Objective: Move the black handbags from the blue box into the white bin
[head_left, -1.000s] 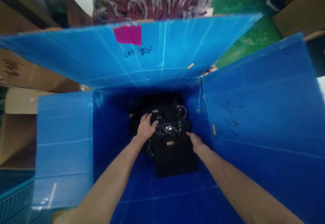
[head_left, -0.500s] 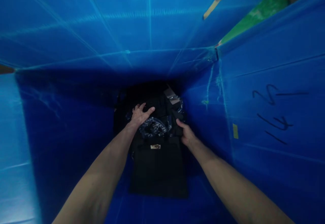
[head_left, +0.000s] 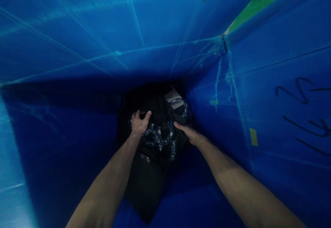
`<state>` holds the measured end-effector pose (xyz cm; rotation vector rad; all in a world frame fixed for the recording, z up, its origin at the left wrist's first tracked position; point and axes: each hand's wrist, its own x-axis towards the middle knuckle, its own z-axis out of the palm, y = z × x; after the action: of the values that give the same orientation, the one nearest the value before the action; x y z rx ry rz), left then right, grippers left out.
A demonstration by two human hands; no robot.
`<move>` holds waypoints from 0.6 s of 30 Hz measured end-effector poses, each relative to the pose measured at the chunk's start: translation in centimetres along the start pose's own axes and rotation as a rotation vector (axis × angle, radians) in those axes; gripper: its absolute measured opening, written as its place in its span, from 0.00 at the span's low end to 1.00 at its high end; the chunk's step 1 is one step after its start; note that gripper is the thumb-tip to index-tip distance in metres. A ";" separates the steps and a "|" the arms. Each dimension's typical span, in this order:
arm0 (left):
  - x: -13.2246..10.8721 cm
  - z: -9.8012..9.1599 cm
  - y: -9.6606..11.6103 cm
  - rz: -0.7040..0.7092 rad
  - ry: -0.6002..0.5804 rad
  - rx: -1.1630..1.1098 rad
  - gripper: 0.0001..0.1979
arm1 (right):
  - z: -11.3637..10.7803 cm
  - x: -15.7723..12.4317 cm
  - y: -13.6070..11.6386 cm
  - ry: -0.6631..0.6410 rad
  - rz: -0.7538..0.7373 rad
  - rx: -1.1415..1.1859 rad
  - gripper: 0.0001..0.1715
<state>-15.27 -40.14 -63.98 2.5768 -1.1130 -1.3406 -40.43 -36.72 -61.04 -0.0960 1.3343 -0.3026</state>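
Observation:
Black handbags lie piled at the bottom of a deep blue bin, some with handles wrapped in clear plastic. My left hand (head_left: pixel 139 122) is at the left side of the pile, thumb and fingers apart, touching or just above a dark bag. Facing it, my right hand (head_left: pixel 188 133) holds the right edge of a black handbag (head_left: pixel 165 130), thumb on top and the other fingers hidden. Wrapped handles (head_left: pixel 157 138) stand up between the hands. Nearer me, another black handbag (head_left: pixel 146 186) with a small metal clasp (head_left: pixel 145 158) lies at a slant.
Tall blue walls (head_left: pixel 108 24) surround the pile. The right wall (head_left: pixel 269 111) carries black handwritten marks and a yellow tape piece (head_left: pixel 253 137). A grey-white piece (head_left: pixel 173 97) lies at the back of the pile, beside a wrapped handle. Deep shadow hides the far left.
The near handbag has turned, its lower end swinging left and toward me. The wrapped handles between my hands have shifted and spread. My left hand has moved slightly left; the view has tilted.

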 end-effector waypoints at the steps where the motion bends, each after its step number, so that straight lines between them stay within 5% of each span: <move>1: 0.0 0.0 -0.5 -0.030 0.008 -0.026 0.47 | 0.5 -0.1 0.0 -0.037 -0.012 -0.005 0.28; 10: 0.2 -1.8 -3.6 -0.129 -0.039 -0.161 0.43 | 3.3 -0.2 -1.0 -0.143 -0.160 -0.131 0.34; 18: -0.6 -1.9 -4.4 -0.185 -0.044 -0.175 0.44 | 3.5 0.0 -1.6 -0.038 -0.128 -0.246 0.36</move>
<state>-11.56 -37.08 -63.80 2.5847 -0.7378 -1.4650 -37.26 -38.62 -59.79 -0.3928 1.3258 -0.2420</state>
